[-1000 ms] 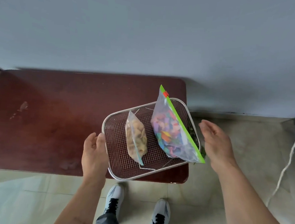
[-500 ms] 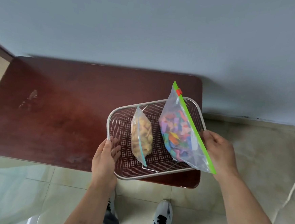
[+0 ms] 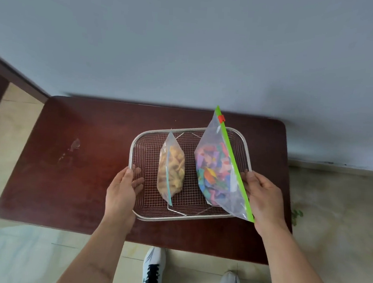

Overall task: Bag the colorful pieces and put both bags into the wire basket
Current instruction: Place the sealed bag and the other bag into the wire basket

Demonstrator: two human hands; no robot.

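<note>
The left hand [image 3: 122, 192] and right hand [image 3: 263, 200] each clamp a side of the silver wire basket [image 3: 144, 214], likely to steady it, with the clear bag of colorful pieces [image 3: 217, 175] and the small clear bag of tan pieces [image 3: 171, 169] standing inside.

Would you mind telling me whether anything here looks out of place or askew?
The bag of colorful pieces leans tilted, its green zip edge overhanging the wire basket rim beside the right hand.

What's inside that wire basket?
Two zip bags stand in the wire basket: a small bag of tan pieces, a large bag of colorful pieces. Mesh beneath them is covered.
</note>
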